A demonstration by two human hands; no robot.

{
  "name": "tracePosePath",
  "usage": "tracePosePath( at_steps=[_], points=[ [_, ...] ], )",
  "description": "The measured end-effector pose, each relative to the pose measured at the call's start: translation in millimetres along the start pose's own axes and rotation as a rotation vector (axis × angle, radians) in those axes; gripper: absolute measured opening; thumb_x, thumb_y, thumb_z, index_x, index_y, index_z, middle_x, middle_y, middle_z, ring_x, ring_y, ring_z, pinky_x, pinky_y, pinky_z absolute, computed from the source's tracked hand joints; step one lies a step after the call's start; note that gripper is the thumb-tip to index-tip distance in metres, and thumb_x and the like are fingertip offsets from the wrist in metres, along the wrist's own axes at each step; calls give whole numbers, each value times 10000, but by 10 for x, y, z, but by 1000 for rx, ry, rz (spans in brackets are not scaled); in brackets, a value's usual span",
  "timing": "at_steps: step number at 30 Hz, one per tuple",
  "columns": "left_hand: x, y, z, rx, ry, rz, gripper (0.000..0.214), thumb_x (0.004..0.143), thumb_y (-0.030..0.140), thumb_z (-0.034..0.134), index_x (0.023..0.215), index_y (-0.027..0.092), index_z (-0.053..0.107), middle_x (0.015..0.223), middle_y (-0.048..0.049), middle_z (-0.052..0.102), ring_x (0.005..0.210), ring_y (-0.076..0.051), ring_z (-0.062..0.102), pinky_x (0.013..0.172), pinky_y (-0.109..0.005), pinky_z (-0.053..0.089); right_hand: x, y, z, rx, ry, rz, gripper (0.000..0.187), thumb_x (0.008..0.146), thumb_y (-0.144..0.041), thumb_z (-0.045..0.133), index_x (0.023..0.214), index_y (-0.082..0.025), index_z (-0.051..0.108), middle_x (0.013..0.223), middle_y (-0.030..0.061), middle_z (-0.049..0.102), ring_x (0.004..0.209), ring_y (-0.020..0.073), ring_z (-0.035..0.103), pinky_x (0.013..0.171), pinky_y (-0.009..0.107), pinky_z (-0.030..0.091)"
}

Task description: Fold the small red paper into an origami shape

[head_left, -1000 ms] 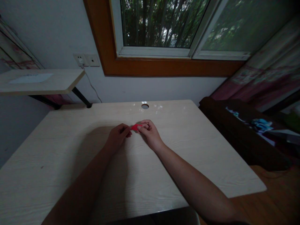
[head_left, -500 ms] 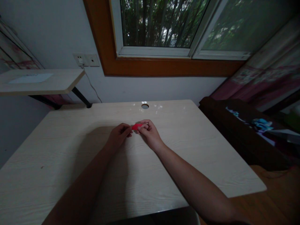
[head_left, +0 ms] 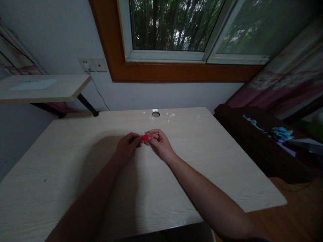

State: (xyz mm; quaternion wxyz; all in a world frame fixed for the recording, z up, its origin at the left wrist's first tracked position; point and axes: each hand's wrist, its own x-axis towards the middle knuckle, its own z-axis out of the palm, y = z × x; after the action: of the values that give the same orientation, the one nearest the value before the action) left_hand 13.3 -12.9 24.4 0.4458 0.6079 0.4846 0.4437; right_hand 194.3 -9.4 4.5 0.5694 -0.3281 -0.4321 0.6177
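Note:
Between my two hands is a small, flat red piece (head_left: 146,137), possibly folded paper; its exact kind is too small to make out. My left hand (head_left: 128,145) pinches its left end between thumb and fingers. On the other side, my right hand (head_left: 161,143) grips the right end, thumb on the near face and fingers curled behind. Part of the piece is covered by the fingertips. Both hands are over the far middle part of the pale wooden desk (head_left: 202,148), close to its surface.
Behind the hands lies a round cable hole (head_left: 156,114) in the desk. A raised shelf (head_left: 73,85) with a white sheet (head_left: 32,84) stands at the left. A cord hangs from the wall socket (head_left: 87,64). Dark furniture (head_left: 252,134) is at the right.
The red piece has shifted very slightly left and its outline is a little different between the fingers. Both hands keep their hold in nearly the same place.

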Motion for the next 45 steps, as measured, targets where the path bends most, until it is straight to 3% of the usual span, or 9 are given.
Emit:
tracePosePath(
  at_steps=[13, 25, 35, 45],
  points=[
    [-1, -49, 14, -49, 15, 56, 202, 892, 365, 621, 911, 167, 656, 728, -15, 691, 655, -136, 636, 650, -255, 516, -12, -1, -17, -107, -38, 20, 392, 702, -301, 824, 1030, -237, 619, 724, -39, 667, 694, 154, 655, 728, 323, 522],
    [12, -60, 25, -68, -33, 79, 187, 881, 358, 651, 898, 172, 664, 723, -4, 672, 663, -132, 623, 666, -259, 516, -30, -17, 6, -290, -45, 9, 225, 752, -352, 778, 885, -191, 695, 758, 18, 688, 704, 151, 620, 727, 311, 498],
    [13, -150, 20, -78, -88, 40, 262, 823, 399, 712, 950, 178, 649, 766, -18, 711, 708, -157, 670, 702, -289, 546, -18, 55, -29, -297, -34, -7, 243, 800, -414, 751, 885, -192, 701, 712, 13, 681, 650, 139, 597, 667, 287, 481],
    [-7, -28, 24, -66, -98, 31, 261, 849, 420, 663, 907, 166, 657, 734, -28, 711, 690, -161, 667, 692, -295, 547, -53, 4, 7, -346, 0, -29, 290, 811, -479, 737, 844, -193, 700, 677, 3, 654, 617, 139, 560, 616, 278, 437]
  ],
)
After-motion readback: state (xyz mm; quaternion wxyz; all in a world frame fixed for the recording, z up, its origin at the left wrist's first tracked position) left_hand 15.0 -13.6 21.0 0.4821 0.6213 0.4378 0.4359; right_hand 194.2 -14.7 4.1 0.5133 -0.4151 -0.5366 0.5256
